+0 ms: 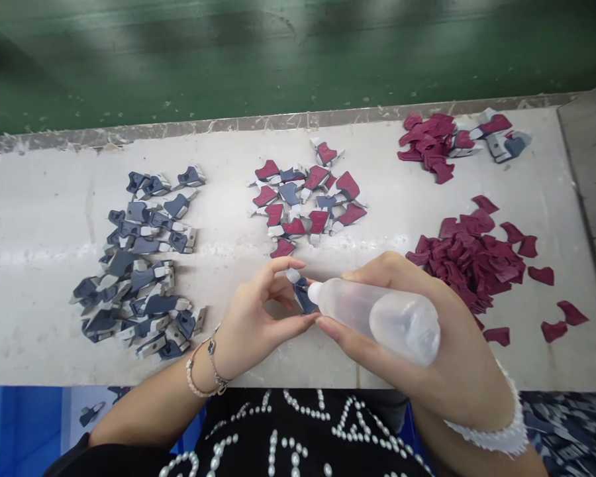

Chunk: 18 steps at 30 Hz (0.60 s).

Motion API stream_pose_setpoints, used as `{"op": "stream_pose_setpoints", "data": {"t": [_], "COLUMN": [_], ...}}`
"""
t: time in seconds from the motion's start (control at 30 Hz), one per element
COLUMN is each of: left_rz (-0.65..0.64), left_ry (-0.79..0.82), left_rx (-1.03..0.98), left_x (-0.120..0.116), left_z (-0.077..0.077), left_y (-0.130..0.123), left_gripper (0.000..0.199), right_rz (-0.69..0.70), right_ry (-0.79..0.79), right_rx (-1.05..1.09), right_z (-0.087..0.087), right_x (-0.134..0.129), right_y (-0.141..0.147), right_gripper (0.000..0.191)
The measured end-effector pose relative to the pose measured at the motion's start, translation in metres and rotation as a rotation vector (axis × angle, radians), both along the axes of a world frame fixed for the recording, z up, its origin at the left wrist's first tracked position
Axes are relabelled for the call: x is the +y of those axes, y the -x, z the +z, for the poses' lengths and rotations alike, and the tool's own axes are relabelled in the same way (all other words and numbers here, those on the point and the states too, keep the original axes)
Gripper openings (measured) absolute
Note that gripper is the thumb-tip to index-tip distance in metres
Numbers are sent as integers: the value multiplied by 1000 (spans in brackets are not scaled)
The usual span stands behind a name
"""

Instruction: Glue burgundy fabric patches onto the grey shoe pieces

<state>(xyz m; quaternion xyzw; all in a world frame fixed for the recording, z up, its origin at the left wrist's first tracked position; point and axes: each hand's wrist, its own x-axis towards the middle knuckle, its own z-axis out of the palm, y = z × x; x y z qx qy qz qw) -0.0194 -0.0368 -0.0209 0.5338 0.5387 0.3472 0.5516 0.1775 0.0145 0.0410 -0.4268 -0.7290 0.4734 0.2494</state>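
Blue-grey piece with a pale end (pixel 305 296), one: held over the near part of the pale bench (pixel 223 225), between thumb and fingers of the left hand (pixel 248 315). Grip narrow, closed on the piece; its lower edge is partly covered by the thumb, its underside hidden.

Translucent bottle (pixel 352 301), one: wrapped by the right hand (pixel 459 344), lying tilted, white tip at the piece—whether the tip touches cannot be told. Far fingers hidden behind bottle and palm; contents hard to make out.

Blue-grey and white pieces (pixel 161 303), a heap at left; overlapping, count uncertain.

Assembled-looking pieces (pixel 318 220), mid-bench, most with maroon faces, some blue-grey.

Maroon pads (pixel 477 258), large heap at right, partly covered by the right hand; a smaller maroon heap (pixel 430 142) beyond it.

Blue bin (pixel 27 430), lower left, cut off by the frame. Dark heap of parts (pixel 571 430), lower right, likewise cut.

Black top (pixel 248 457), bearing pearl-like beaded characters—cropped below, partly hidden by the bench edge, not legible as words.
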Motion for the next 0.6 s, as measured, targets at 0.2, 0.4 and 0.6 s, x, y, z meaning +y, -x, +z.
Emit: {"op": "stream_pose_setpoints", "data": {"t": [0.2, 0.4, 0.6], "left_rz": [31, 43, 72], "left_ry": [6, 10, -5], "left_rx": [-21, -11, -32], "left_x": [1, 0, 1], "left_z": [0, 1, 0], "left_y": [0, 0, 1], "left_gripper": [56, 56, 58], "right_rz": [61, 83, 103], "right_ry": [-37, 0, 39], "right_rx": [-4, 31, 7], "right_z": [2, 3, 4], "right_x": [0, 1, 3], "right_y": [1, -2, -3], "right_gripper": [17, 15, 17]}}
